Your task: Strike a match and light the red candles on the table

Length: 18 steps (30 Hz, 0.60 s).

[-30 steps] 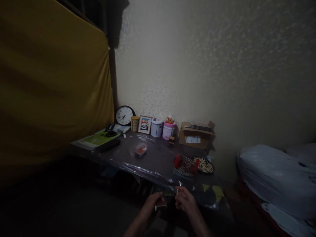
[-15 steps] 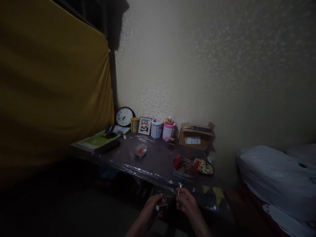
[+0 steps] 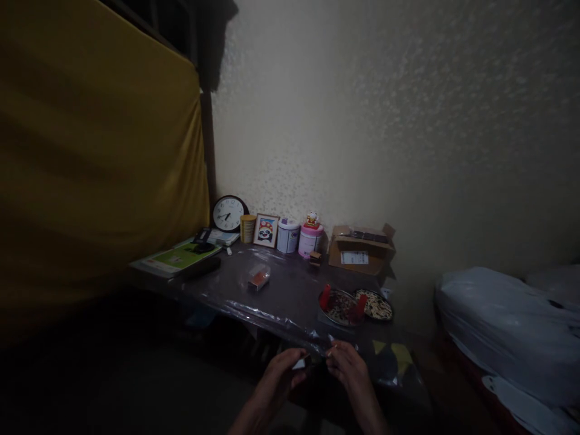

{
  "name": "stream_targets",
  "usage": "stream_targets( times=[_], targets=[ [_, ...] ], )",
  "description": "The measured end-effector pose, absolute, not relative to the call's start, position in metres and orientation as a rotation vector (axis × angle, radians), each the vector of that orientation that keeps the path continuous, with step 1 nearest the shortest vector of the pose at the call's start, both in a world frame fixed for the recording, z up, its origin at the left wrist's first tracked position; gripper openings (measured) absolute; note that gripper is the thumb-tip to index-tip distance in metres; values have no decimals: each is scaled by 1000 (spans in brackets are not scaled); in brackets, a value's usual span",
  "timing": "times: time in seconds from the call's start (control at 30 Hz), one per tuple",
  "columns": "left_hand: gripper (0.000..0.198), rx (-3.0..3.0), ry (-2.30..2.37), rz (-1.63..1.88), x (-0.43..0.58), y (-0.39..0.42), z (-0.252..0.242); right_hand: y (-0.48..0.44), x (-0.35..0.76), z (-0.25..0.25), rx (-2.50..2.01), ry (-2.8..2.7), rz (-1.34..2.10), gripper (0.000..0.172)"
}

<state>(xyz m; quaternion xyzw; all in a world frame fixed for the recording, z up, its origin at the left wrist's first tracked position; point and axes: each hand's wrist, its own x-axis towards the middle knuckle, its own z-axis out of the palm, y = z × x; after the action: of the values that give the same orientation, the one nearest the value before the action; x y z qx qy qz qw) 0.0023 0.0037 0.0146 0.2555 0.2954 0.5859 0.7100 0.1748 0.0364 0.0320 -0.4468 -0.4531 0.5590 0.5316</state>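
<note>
The left hand (image 3: 278,376) holds a small box (image 3: 299,364) between thumb and fingers, its pale side showing, at the near edge of the table (image 3: 290,293). The right hand (image 3: 348,367) is just beside it, fingertips drawn in close to the thumb; whether they pinch anything cannot be told. Beyond the hands, red pieces (image 3: 325,296) stand in a round dish (image 3: 339,310), and a reddish packet (image 3: 259,278) in clear wrap lies farther left.

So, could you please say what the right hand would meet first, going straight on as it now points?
Most likely the plastic-covered table, at its near edge just ahead of the right hand; depth is unclear, so the hand might pass above.
</note>
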Motion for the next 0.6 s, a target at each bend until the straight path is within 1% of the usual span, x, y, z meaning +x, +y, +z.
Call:
stream_targets(
  times=[0.3, 0.47, 0.6],
  targets=[
    [24, 550, 557, 1292, 1, 9, 11, 41, 168, 31, -1045, -1259, 1019, 39],
    [18, 531, 562, 1312, 4, 10, 9, 29, 159, 32, -1075, -1514, 817, 31],
    [16, 508, 618, 1313, 6, 10, 10, 21, 155, 31, -1094, -1640, 745, 26]
  ],
)
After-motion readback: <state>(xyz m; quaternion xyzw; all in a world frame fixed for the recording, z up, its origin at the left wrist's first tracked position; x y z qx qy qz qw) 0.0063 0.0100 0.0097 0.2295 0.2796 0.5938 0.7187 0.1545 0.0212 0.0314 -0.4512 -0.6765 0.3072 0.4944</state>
